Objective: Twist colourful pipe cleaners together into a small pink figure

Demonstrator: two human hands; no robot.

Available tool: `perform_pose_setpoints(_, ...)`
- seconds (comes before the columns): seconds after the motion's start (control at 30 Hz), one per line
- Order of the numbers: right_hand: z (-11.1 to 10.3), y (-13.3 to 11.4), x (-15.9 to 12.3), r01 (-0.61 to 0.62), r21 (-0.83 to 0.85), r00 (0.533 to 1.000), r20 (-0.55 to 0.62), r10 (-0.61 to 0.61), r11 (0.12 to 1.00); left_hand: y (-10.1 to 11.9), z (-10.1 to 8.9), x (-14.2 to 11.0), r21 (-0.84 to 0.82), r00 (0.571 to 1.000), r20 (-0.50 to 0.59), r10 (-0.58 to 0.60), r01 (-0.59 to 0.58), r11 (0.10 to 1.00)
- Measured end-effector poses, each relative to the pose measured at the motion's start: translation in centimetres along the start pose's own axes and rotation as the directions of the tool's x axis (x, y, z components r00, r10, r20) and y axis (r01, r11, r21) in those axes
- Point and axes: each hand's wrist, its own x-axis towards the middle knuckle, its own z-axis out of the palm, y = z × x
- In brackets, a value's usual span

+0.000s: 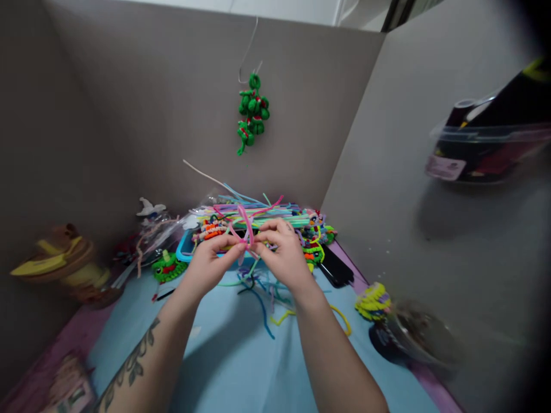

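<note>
Both my hands meet in the middle of the view, above the blue table cover. My left hand pinches the lower part of a bundle of bent pink pipe cleaners, whose loops and ends stick up above the fingers. From the other side my right hand grips the same bundle with thumb and forefinger. Some paler strands show among the pink ones. Below the hands lie loose blue, teal and purple pipe cleaners, and a yellow pipe cleaner curves near my right wrist.
Behind my hands a blue tray holds many coloured pipe cleaners. A green frog-like figure sits to its left. At right lie a black phone, a yellow fuzzy piece and a clear round container. Green figures hang from the wall.
</note>
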Motion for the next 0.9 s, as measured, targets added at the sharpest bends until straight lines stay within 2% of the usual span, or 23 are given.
perform_pose_setpoints(0.17,0.3,0.2,0.0,-0.126,0.138,0.992,0.043,0.121,0.982,0.4,0.6,-0.4,0.139,0.989,-0.074,0.128,-0.116,0.983)
perform_pose_setpoints(0.27,0.7,0.2,0.0,-0.173,0.149,0.985,0.039,0.169,0.974,0.6,1.0,-0.5,0.222,0.98,-0.077,0.184,-0.163,0.961)
perform_pose_setpoints(0.47,1.5,0.3,0.0,-0.166,0.096,0.983,0.092,0.157,0.981,0.6,1.0,-0.4,0.332,0.965,-0.047,0.259,-0.229,0.915)
perform_pose_setpoints(0.7,1.9,0.6,0.2,-0.133,0.101,0.991,0.024,0.131,0.986,0.3,0.9,-0.2,0.384,0.936,-0.081,0.344,-0.289,0.877)
perform_pose_setpoints(0.8,1.6,0.3,0.2,-0.128,0.065,0.992,0.016,0.128,0.99,0.0,0.6,-0.1,0.405,0.938,-0.067,0.341,-0.287,0.868)
perform_pose_setpoints(0.9,1.3,0.1,0.2,-0.131,0.029,0.99,0.062,0.129,0.991,-0.2,0.5,0.0,0.451,0.943,-0.054,0.327,-0.269,0.851)
